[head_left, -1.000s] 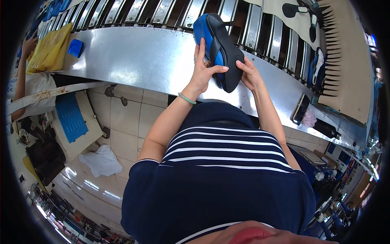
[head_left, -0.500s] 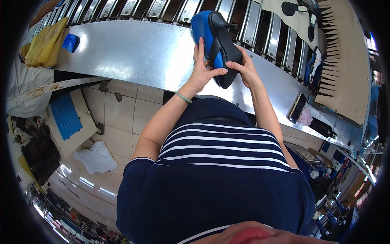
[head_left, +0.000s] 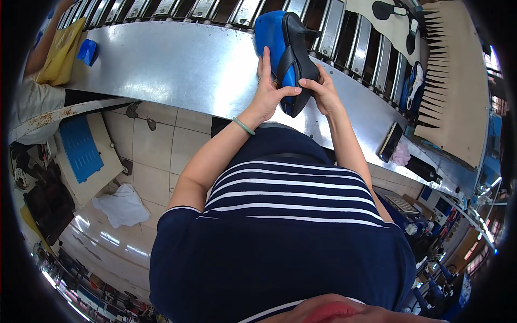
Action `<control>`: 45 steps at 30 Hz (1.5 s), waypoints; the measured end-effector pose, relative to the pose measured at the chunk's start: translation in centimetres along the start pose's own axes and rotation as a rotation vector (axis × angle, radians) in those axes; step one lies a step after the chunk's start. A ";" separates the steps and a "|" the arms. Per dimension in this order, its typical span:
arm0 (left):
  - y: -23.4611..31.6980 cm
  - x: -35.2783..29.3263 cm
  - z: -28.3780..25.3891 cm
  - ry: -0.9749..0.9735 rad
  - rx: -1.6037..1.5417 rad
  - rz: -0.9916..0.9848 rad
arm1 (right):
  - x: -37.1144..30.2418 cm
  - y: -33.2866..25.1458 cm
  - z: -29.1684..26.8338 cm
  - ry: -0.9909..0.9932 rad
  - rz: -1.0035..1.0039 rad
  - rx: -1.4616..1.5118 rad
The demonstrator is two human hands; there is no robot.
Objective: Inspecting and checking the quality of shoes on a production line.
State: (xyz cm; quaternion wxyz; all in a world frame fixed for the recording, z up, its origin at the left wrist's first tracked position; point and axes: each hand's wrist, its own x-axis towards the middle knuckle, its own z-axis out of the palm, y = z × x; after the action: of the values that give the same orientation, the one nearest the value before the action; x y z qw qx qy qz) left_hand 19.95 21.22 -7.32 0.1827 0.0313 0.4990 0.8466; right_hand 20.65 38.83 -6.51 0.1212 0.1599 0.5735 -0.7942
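Observation:
A black pointed high-heeled shoe (head_left: 302, 64), with a smooth blue last (head_left: 269, 32) showing in it, is held up over the metal worktop. Its toe points towards me and its heel juts to the right at the far end. My left hand (head_left: 264, 98) grips the left side, thumb across the toe area and two fingers stretched along the blue surface. On the other side, my right hand (head_left: 327, 97) is closed on the toe end, thumb on top near the left thumb. The undersides of both grips are hidden.
A roller conveyor (head_left: 202, 8) runs behind the metal worktop (head_left: 161, 59). At left are a blue scoop-shaped piece (head_left: 86, 51), a yellow bag (head_left: 56, 59) and another person's arm (head_left: 39, 54). A phone (head_left: 391, 141), pink crumpled cloth (head_left: 400, 154) and cardboard with dark spikes (head_left: 458, 81) lie right.
The shoe is turned very slightly, and both hands keep the same hold. At the left edge, the other person's arm has come further into view beside the yellow bag.

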 end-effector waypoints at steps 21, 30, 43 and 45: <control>0.3 0.1 -0.2 -0.022 0.132 0.059 | -0.4 -0.7 0.0 -0.038 0.051 -0.018; 0.7 -0.1 -0.4 -0.027 0.148 0.034 | 0.2 -1.0 -0.1 -0.029 0.069 -0.103; 0.1 -0.1 -0.8 -0.005 0.290 0.029 | 0.6 -0.8 0.2 -0.019 0.117 -0.088; 0.2 -0.2 -0.9 -0.017 0.272 0.032 | 0.5 -0.9 0.4 -0.006 0.126 -0.110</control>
State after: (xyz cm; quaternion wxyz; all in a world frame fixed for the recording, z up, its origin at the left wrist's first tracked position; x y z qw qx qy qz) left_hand 19.84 20.34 -7.52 0.1675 0.0706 0.6069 0.7737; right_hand 19.77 38.71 -5.80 0.1811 0.1863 0.6046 -0.7530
